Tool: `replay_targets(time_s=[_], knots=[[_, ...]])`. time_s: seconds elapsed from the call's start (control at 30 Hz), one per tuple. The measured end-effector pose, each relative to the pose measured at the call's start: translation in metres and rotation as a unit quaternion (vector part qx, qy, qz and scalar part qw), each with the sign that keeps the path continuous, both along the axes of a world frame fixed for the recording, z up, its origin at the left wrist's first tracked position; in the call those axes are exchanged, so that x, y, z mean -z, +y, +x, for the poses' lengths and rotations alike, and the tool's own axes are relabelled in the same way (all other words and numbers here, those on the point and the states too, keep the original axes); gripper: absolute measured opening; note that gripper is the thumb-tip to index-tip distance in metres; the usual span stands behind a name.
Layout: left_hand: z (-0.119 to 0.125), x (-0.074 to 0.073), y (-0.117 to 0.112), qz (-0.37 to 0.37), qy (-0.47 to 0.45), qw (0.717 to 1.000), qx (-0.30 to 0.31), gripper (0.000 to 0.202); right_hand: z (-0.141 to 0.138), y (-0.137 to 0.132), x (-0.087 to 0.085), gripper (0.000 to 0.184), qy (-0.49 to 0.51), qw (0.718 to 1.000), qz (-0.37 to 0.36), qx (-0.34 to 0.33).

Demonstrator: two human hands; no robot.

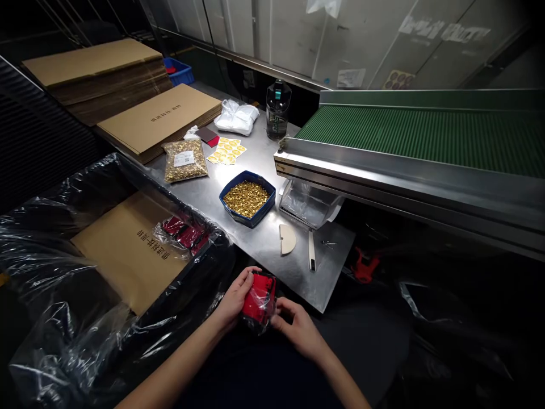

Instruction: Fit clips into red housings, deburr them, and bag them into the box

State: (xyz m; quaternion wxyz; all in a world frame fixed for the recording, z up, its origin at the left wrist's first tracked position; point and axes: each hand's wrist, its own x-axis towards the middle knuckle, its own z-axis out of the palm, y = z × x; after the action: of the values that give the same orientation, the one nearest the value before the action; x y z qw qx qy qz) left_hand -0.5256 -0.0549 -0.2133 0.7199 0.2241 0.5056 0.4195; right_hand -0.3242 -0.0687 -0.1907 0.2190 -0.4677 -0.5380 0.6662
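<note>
A red plastic part with black edges in a clear bag (259, 298) is held just off the table's front edge. My left hand (235, 296) grips it from the left, thumb over the upper corner and the other fingers mostly hidden behind. At its lower right, my right hand (296, 325) has curled fingers and thumb pinched on the bag's edge. More red bagged parts (186, 233) lie on a cardboard sheet (123, 250) inside a bin lined with clear plastic (55, 318), to the left of my hands.
On the metal table (255, 244) stand a blue tray of small brass-coloured pieces (247, 199), a filled bag (185, 160), sticker sheets (227, 150), a bottle (277, 111), a cream half-disc (287, 240) and a white-handled tool (311, 251). A green conveyor (404, 133) crosses at right; cardboard stacks (162, 116) stand left.
</note>
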Motion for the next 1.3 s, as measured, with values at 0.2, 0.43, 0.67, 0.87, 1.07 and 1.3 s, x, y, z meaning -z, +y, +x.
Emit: replay_targets(time_s=[0.2, 0.43, 0.67, 0.87, 1.07, 1.3], knots=[[0.0, 0.004, -0.006, -0.002, -0.007, 1.0, -0.001, 0.039, -0.002, 0.01, -0.003, 0.012, -0.058, 0.991, 0.074, 0.09], [-0.006, 0.008, -0.006, 0.031, -0.034, 0.999, 0.023, 0.037, -0.002, 0.009, -0.006, 0.019, 0.037, 0.997, 0.055, 0.033], [-0.009, 0.004, -0.002, 0.081, -0.076, 0.987, 0.12, 0.052, 0.001, 0.015, -0.003, 0.029, 0.092, 0.994, -0.015, 0.064], [-0.009, 0.006, 0.004, 0.089, -0.018, 0.986, 0.143, 0.042, 0.011, 0.028, -0.029, 0.022, 0.038, 0.999, -0.012, 0.007], [-0.002, 0.003, -0.005, 0.114, 0.049, 0.985, 0.119, 0.04, 0.008, 0.036, -0.038, 0.02, 0.032, 0.997, 0.01, -0.065], [-0.01, -0.028, 0.007, 0.185, 0.039, 0.973, 0.136, 0.043, 0.001, 0.05, -0.032, 0.028, 0.005, 0.997, 0.074, 0.011]])
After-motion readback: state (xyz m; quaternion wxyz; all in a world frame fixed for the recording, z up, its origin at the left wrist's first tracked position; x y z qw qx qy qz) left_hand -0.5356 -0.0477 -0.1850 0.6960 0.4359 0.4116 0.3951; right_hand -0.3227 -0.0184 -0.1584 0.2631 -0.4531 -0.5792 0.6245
